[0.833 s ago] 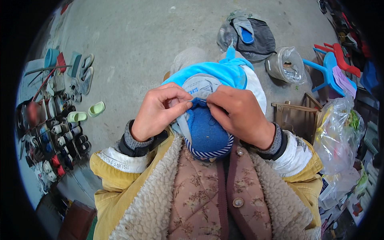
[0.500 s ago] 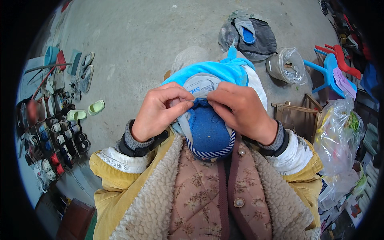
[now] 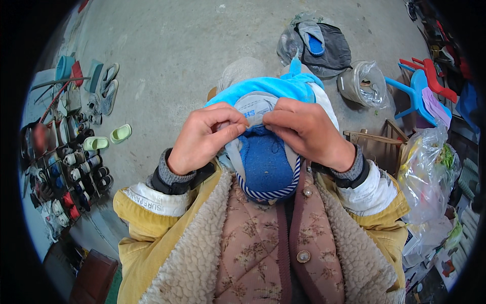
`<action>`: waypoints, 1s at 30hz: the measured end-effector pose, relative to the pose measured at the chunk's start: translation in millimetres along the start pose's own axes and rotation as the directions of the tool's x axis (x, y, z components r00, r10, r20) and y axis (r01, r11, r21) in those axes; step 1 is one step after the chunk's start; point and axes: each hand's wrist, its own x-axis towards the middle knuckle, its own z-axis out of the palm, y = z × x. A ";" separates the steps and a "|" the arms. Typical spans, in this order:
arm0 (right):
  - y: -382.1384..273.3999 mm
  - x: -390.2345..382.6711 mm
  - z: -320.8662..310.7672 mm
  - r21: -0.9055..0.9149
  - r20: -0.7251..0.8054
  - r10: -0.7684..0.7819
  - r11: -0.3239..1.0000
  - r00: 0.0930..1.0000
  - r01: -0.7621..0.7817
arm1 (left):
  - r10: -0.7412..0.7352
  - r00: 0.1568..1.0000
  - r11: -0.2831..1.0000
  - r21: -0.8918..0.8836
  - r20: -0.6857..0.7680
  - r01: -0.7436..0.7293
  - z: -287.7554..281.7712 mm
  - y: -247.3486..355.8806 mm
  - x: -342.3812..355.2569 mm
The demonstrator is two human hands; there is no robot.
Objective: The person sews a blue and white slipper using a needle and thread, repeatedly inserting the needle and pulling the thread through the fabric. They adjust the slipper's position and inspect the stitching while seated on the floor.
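Observation:
A cloth slipper (image 3: 268, 172) lies in my lap, with a blue insole, a grey upper and blue-and-white striped trim around its rounded near end. My left hand (image 3: 210, 136) pinches the blue inner edge of the slipper from the left, thumb against forefinger. Opposite it, my right hand (image 3: 306, 133) is closed at the same edge, its fingertips almost meeting the left ones. Anything small between the fingertips is too fine to make out. A dark loop like thread (image 3: 276, 147) shows on the insole. Bright blue cloth (image 3: 271, 86) covers my knees beneath the slipper.
Another grey-and-blue slipper (image 3: 316, 44) rests on a dark cloth bag (image 3: 331, 55) ahead. To the right stand a lined bucket (image 3: 354, 86), a blue stool (image 3: 417, 93), a wooden frame (image 3: 372, 137) and plastic bags (image 3: 425, 172). A shoe rack (image 3: 71, 177) and green clogs (image 3: 120, 133) are left.
Both hands keep their pinch at the slipper's edge, with small finger shifts. The slipper's inner edge has opened slightly, and more of the dark loop shows on the insole.

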 end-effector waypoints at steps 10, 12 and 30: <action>13.6 4.7 2.2 0.238 0.070 -0.019 0.971 0.997 0.002 | -0.107 0.985 0.967 -0.215 0.138 0.135 -2.7 -12.5 9.8; 14.2 4.7 2.9 0.276 0.083 -0.015 0.961 0.996 -0.008 | -0.128 0.975 0.954 -0.246 0.182 0.171 -4.1 -13.7 11.5; 17.4 4.7 -1.1 0.226 0.120 -0.078 0.973 0.990 0.049 | -0.230 0.927 0.882 -0.339 0.298 0.328 -6.8 -15.0 15.7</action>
